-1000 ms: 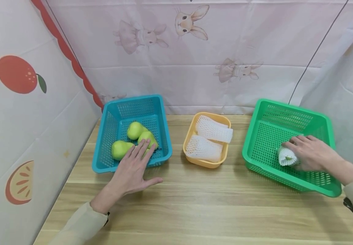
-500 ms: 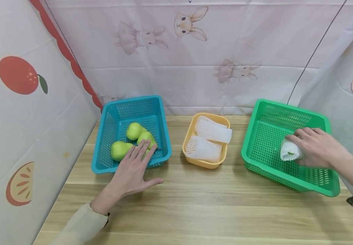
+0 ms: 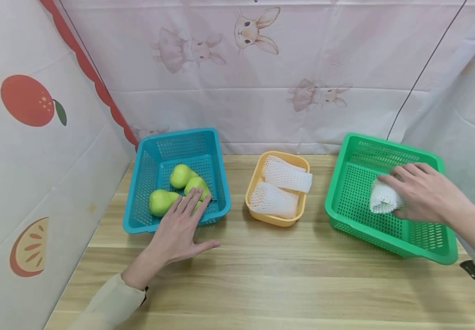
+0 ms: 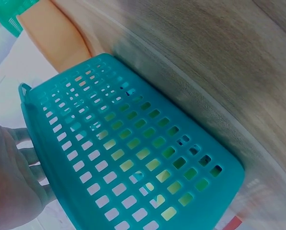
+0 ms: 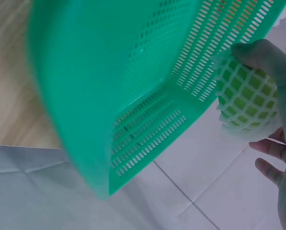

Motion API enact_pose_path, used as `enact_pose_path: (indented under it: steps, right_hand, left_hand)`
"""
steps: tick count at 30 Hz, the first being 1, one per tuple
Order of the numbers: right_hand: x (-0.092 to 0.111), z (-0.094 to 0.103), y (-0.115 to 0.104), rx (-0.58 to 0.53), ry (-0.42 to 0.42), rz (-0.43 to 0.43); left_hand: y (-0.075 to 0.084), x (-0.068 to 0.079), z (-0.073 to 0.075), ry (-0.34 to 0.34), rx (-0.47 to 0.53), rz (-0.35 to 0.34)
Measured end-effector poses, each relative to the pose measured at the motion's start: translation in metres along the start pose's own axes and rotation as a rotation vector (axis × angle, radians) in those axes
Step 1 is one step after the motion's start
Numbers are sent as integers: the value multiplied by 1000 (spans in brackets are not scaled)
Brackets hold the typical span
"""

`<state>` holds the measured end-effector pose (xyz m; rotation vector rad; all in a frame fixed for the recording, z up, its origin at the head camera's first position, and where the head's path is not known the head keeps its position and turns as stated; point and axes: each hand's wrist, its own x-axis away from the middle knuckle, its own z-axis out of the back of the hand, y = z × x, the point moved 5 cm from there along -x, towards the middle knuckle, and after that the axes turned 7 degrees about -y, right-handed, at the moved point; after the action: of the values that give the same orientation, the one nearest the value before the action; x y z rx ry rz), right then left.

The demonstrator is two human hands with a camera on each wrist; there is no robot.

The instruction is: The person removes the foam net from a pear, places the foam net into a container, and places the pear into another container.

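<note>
My right hand grips a green pear in a white foam net, thumb on one side, over the green basket. In the head view only the net's white end shows past the fingers. My left hand lies with straight, slightly spread fingers across the front rim of the blue basket, thumb out to the side. Its fingertips overlap the green pears inside; one pear is mostly hidden beneath them. In the left wrist view the fingers show behind the basket's rim.
Between the two baskets stands a small yellow basket with two white foam nets lying in it. All stand on a wooden table. A printed cloth hangs close behind, with more cloth at both sides.
My right hand has shifted slightly toward the back of the green basket with the netted pear, whose end has turned. The left hand has stayed in place.
</note>
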<state>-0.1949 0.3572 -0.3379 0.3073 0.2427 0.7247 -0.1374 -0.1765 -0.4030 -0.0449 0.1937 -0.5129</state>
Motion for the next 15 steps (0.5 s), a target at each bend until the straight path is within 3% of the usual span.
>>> enact_pose_path:
  steps: [15]
  right_hand:
    - [-14, 29, -25, 1, 122, 79]
  left_hand:
    - [0, 1, 1, 1, 8, -3]
